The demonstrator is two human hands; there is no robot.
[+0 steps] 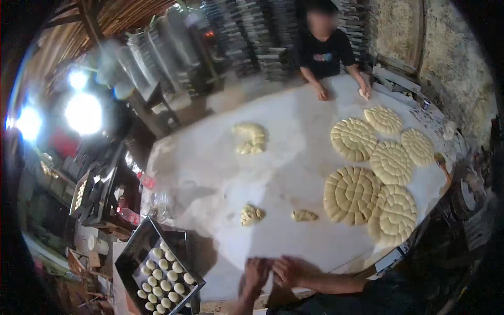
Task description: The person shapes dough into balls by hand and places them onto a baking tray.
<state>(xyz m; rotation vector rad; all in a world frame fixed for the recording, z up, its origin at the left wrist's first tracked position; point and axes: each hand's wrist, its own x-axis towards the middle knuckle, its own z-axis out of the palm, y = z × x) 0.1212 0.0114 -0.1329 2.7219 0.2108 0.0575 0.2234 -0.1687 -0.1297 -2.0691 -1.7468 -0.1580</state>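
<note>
The left hand point(255, 273) and right hand point(289, 271) are showing close together by the table point(286, 176), too blurred for me to tell whether they're gripping anything. Two dough lumps point(252, 215) are lying beyond them.

R slv point(386, 294) is dk w/ forearm point(336, 284) bare.

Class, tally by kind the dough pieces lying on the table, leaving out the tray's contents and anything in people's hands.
Large scored dough rounds: 6
Curved dough piece: 1
Small dough lumps: 2
Total: 9
</note>
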